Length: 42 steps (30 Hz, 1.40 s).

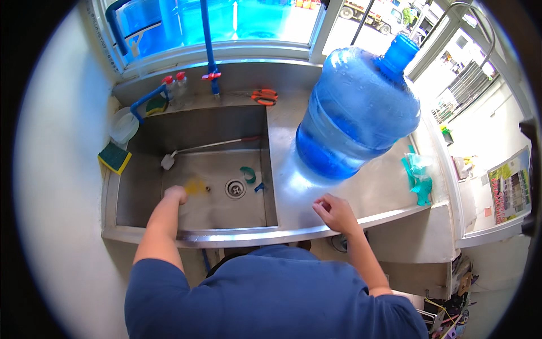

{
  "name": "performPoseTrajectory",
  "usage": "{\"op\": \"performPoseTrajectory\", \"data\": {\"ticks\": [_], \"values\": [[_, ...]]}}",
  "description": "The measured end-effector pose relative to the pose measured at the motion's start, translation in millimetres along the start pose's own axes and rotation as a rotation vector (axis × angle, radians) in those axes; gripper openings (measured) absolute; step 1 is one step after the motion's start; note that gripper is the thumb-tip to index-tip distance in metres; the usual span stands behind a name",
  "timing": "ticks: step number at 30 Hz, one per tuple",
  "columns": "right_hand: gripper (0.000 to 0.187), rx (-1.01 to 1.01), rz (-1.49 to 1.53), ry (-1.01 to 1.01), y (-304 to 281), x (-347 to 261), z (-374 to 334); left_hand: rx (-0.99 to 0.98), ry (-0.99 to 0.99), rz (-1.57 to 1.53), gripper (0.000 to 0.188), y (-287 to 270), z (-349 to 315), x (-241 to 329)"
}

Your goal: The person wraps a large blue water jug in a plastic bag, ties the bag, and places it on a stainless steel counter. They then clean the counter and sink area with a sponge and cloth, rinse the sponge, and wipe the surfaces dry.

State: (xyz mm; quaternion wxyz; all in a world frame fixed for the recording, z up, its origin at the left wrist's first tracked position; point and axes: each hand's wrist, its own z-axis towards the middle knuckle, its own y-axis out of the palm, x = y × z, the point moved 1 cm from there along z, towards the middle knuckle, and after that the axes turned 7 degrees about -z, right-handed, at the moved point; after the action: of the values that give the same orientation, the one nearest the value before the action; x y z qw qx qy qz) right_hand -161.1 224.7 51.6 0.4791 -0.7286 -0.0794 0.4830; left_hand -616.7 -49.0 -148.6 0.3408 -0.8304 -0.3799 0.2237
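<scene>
My left hand (175, 194) reaches down into the steel sink (193, 230), its fingers closed. At its fingertips is a small yellow thing (195, 186), smeared by motion, with a dark tip; its kind cannot be made out. My right hand (337, 214) hovers by the counter's front edge, fingers curled in, with nothing visible in them. Beyond it a large blue water jug (361, 110) with a blue cap stands on the steel counter (288, 206). A long-handled white brush (168, 161), a green curved strip (248, 174) and a small blue piece (259, 187) lie in the sink.
Orange-handled pliers (264, 97) lie behind the sink, near a blue pipe tap (213, 79). Two red-capped bottles (176, 90), a clear bowl (123, 126) and a yellow-green sponge (115, 157) stand along the left. Crumpled teal plastic (419, 178) lies at the counter's right end.
</scene>
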Motion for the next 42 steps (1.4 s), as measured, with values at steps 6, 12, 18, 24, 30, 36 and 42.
{"op": "performPoseTrajectory", "data": {"ticks": [6, 12, 18, 24, 30, 36, 42], "values": [[0.038, -0.181, -0.057, -0.209, 50.2, -32.9, 57.1, -0.109, 0.006, -1.518, 0.042, -17.7, -34.5, 53.2], [0.077, -0.275, 0.481, -0.04, 136.9, -113.4, 134.9, -0.423, 0.734, -1.962, 0.047, -25.2, -148.2, 125.9], [0.067, -0.164, 0.723, -0.101, 146.5, -136.8, 209.5, 0.39, 0.548, -0.85, 0.066, -13.1, -188.8, 80.7], [0.047, 0.624, 0.092, -0.097, 55.2, -152.0, 401.0, 0.798, 0.114, -0.5, 0.054, 46.1, -212.6, 6.4], [0.036, 0.71, -0.461, -0.499, 32.9, -189.1, 499.1, 0.852, 0.142, -0.645, 0.042, 46.2, -214.7, 8.8], [0.035, 0.411, -0.205, -0.287, 96.3, -104.1, 454.8, 0.847, 0.156, -0.686, 0.037, 42.7, -216.4, 7.6], [0.041, 0.519, -0.62, -0.264, 140.0, -37.8, 390.9, 0.85, 0.162, -0.683, 0.035, 41.2, -215.6, 7.1]]}}
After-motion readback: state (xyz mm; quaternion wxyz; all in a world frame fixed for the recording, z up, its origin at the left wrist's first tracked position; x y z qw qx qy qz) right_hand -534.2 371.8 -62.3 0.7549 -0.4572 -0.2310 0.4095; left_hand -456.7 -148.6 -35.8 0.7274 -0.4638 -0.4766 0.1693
